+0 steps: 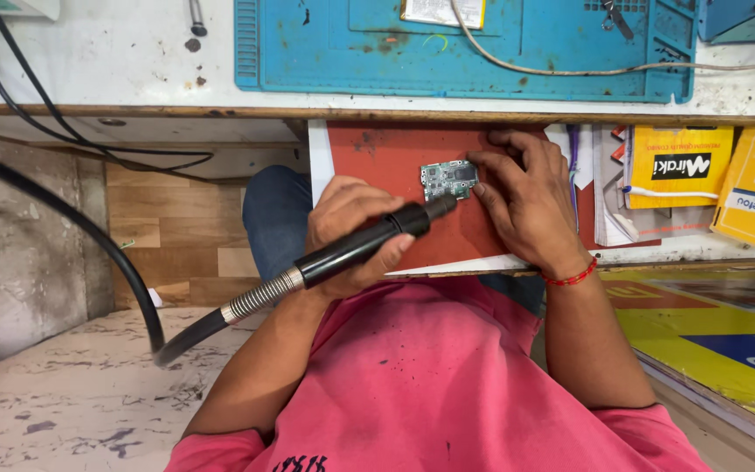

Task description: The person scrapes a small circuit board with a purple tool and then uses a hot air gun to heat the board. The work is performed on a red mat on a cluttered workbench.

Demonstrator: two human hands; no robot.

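My left hand (342, 229) is wrapped around the black handle of a hot-air wand (369, 245). Its metal nozzle (444, 205) points at the lower edge of a small green circuit board (449, 178). The board lies on a red mat (391, 162) on a pulled-out shelf under the bench. My right hand (526, 197), with a red thread bracelet (571, 278) at the wrist, rests flat on the mat, and its fingertips press on the board's right edge. My pink shirt fills the bottom of the view.
The wand's black hose (89, 236) with a metal spring collar runs off to the left over the floor. A blue work mat (482, 52) with a pale cable (570, 68) lies on the bench above. Yellow packets (680, 166) are stacked right of the red mat.
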